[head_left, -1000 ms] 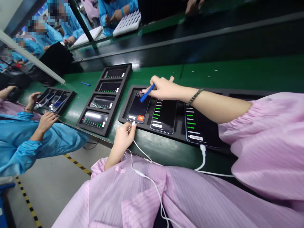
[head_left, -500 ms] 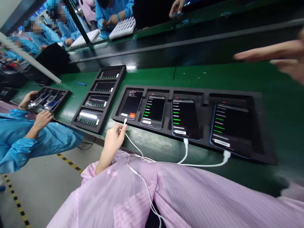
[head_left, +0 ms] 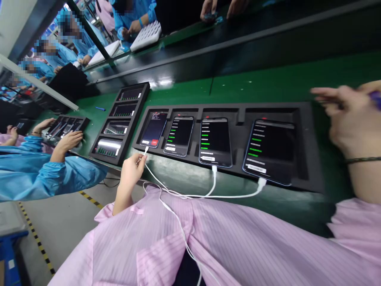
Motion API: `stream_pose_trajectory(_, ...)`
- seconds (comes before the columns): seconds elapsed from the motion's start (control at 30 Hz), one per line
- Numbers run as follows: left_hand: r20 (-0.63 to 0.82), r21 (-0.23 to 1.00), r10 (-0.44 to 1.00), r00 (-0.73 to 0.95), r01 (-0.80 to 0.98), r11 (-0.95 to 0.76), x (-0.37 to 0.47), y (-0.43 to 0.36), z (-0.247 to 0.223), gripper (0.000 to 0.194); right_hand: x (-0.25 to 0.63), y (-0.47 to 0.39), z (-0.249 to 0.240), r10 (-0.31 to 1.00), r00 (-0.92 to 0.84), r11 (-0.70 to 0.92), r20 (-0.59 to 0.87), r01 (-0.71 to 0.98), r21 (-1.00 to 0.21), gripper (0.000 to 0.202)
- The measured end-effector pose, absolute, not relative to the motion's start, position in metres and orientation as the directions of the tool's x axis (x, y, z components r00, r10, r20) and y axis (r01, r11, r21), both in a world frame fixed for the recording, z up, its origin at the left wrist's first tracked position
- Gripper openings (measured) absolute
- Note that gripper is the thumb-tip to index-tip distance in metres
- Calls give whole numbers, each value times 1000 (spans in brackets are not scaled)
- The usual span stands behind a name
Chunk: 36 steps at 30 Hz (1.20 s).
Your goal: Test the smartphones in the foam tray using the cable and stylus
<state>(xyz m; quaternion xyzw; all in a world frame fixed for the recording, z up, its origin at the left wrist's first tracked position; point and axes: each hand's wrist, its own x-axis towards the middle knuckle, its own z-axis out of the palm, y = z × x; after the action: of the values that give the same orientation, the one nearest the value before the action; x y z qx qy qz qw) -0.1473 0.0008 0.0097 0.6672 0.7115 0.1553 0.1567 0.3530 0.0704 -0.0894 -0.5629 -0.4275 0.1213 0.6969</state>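
Left hand (head_left: 132, 169) pinches a white plug (head_left: 146, 150) at the lower end of the leftmost phone (head_left: 153, 128), left of the frame's centre. Right hand (head_left: 351, 113) hangs blurred at the right edge; whether it grips the blue object (head_left: 376, 98), I cannot tell.

Glare on bench (head_left: 175, 167), rt hand (head_left: 354, 119) blurry, top rt dim.

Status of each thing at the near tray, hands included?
Leftmost slim black phone: lit, red block showing.
Second slim black phone: lit, green lines, visibly uncabled.
Third slim black phone: lit, green lines, white plug attached.
Rightmost slim black phone: lit, green lines, white plug attached.
White plastic plug at leftmost phone: pinched, seating unclear.
Long black tray: four phones inside.
Bare left hand: pinching plug.
Bare right hand: blurred, grip unclear.
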Motion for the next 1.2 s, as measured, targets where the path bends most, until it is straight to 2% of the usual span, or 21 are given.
stream_pose_trajectory(0.07,-36,436,996,-81,896,88,-148,1,13,28,337,67,-82,663,566,352,490,341,-871,80)
stream_pose_trajectory(0.17,-56,404,988,-147,901,157,-146,-1,23,27,322,59,-76,715,485,363,504,358,-860,61)
stream_pose_trajectory(0.23,-34,409,990,-139,902,141,-139,-4,33,29,318,55,-75,743,460,351,486,351,-868,47)
stream_pose_trajectory(0.3,-29,471,1000,0,882,14,-124,-9,43,29,317,53,-75,758,473,316,450,337,-887,40)
stream_pose_trajectory(0.4,-148,545,917,370,805,-236,-86,-15,51,25,317,53,-75,763,500,271,409,326,-905,36)
stream_pose_trajectory(0.47,-264,533,790,553,767,-358,-57,-16,51,25,315,53,-73,763,507,263,400,321,-910,36)
stream_pose_trajectory(0.53,-345,487,699,626,756,-437,-30,-16,47,26,313,53,-71,769,513,247,381,311,-918,35)
stream_pose_trajectory(0.6,-397,415,675,622,778,-472,-10,-14,42,30,312,52,-69,777,517,227,359,301,-926,35)
stream_pose_trajectory(0.73,-411,276,737,538,843,-462,11,-13,35,43,311,50,-66,786,509,208,350,316,-926,33)
stream_pose_trajectory(0.9,-350,214,800,488,873,-439,15,-17,29,39,311,52,-66,795,505,191,337,319,-928,35)
stream_pose_trajectory(1.0,-280,222,819,501,864,-453,13,-18,22,33,311,54,-68,793,515,185,325,306,-934,37)
stream_pose_trajectory(1.2,-130,333,879,458,856,-397,11,-21,0,33,310,58,-73,774,532,200,344,310,-929,39)
